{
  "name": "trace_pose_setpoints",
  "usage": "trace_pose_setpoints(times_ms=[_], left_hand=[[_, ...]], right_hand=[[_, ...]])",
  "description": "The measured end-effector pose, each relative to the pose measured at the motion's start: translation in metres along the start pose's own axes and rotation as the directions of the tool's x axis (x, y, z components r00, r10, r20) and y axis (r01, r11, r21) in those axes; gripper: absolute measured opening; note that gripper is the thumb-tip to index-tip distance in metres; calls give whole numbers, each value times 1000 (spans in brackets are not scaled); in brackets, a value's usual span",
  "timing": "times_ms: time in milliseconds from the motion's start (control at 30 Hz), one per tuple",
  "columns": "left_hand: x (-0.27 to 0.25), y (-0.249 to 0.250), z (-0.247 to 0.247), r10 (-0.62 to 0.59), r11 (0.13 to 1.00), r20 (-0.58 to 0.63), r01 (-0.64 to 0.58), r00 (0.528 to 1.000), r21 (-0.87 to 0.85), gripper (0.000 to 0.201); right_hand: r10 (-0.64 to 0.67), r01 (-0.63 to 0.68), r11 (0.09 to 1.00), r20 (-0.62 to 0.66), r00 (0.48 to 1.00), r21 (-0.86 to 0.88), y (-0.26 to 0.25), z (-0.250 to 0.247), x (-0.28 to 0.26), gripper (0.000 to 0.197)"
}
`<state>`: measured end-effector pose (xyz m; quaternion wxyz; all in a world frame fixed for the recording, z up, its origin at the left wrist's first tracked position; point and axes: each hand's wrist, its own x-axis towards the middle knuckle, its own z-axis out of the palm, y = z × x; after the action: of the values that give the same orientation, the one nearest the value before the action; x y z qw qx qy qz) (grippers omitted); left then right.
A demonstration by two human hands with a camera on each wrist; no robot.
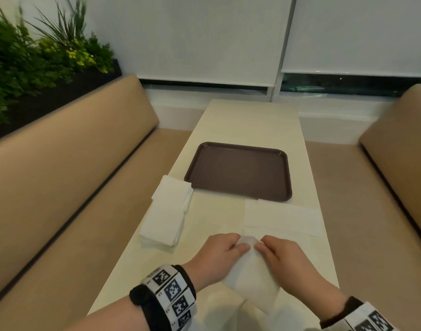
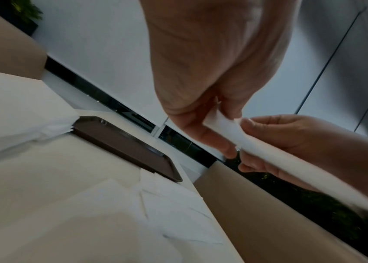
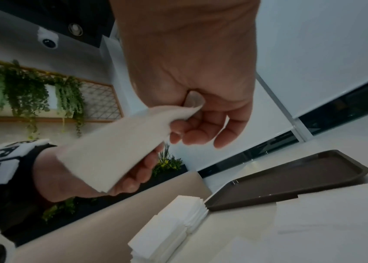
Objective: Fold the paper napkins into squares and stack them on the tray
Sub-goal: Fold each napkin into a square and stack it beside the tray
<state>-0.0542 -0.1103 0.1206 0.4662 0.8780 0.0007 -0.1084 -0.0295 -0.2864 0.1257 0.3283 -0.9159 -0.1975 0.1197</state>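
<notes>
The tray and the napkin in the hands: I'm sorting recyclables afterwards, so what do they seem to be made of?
The tray looks like moulded plastic: dark brown, matte, with a raised rim and rounded corners. The napkin that the left hand and right hand pinch looks like soft white tissue paper, since it bends limply and creases easily.

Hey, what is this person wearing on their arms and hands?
The left hand and right hand are bare, without gloves or rings. Each wrist carries a black strap band faced with white tiles printed with black square marker patterns. No sleeves show on the forearms.
</notes>
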Motion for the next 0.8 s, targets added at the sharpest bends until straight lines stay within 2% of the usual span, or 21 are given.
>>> trace_pose_setpoints(times_ms=[167,333,433,500,567,633,700,800], left_hand=[[-6,-27,-15,-77,986,-116,58,990,-158,49],[-9,-43,-36,-154,965,-121,123,981,-231,54],[-6,-63,-58,-209,955,-191,158,959,-251,45],[3,-86,-80,-243,956,-255,186,936,-227,34],[16,-115,-105,-295,945,-294,232,909,-229,32],[32,-143,-130,-328,938,-325,266,887,-220,31],[48,-166,-149,-366,929,-315,327,876,-172,32],[68,-188,-161,-417,903,-260,429,871,-13,37]], right_hand=[[-51,51,999,109,993,-4,-2,9,8,31],[-21,19,1000,184,983,12,-7,21,16,34],[63,-71,996,172,983,46,-3,24,20,27],[124,-135,988,130,984,76,0,26,22,26],[149,-157,984,91,985,89,-3,31,28,25],[99,-105,992,93,991,65,-13,43,40,22],[8,-10,1000,133,991,10,-28,62,58,10],[-147,176,979,239,960,-106,-51,97,93,34]])
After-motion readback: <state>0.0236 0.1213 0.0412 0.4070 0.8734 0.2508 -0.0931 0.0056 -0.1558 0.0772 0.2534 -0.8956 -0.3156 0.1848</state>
